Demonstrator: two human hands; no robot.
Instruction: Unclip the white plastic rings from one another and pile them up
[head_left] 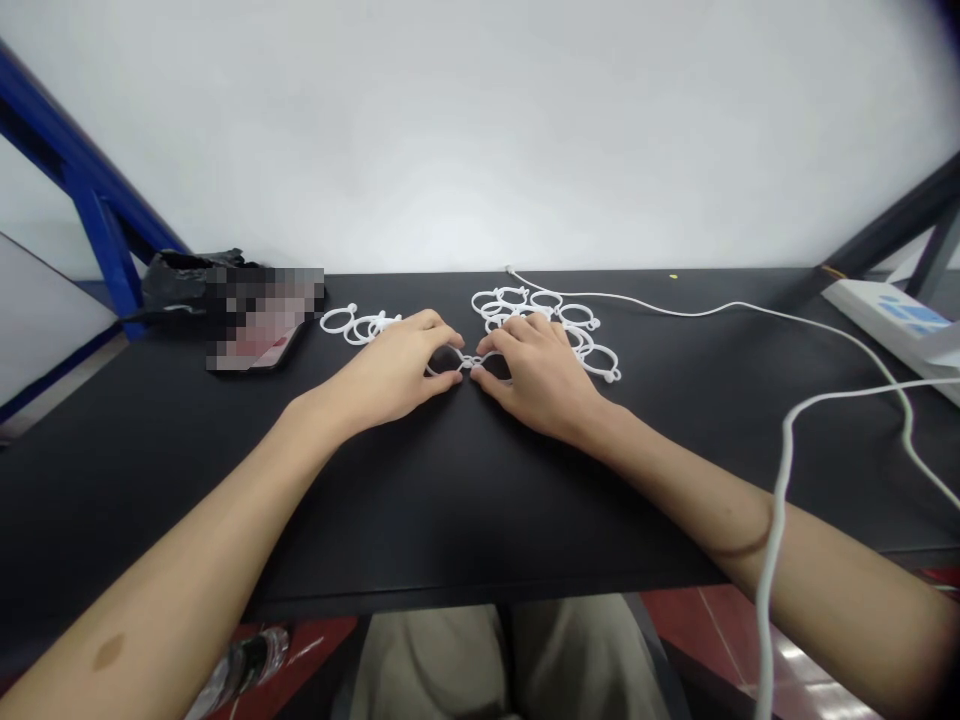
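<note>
Two white plastic rings with small end loops meet over the black table [450, 520], close to its surface. My left hand [394, 370] pinches the left ring [456, 351] between thumb and fingers. With thumb and fingertips, my right hand [544, 375] grips the right ring [488, 354], partly covered by that hand. Their small loops touch or overlap between my hands; whether they are linked, I cannot tell. Behind and beside my right hand lies a pile of similar white rings [577, 306]. A few more white rings [352, 325] lie past my left hand, which hides some of them.
At the back left sit a crumpled black bag [176, 285] and a partly blurred flat object [274, 335]. A white cable [739, 305] runs along the back and down the right side, in front of my right forearm. A white box [892, 310] stands at the right.
</note>
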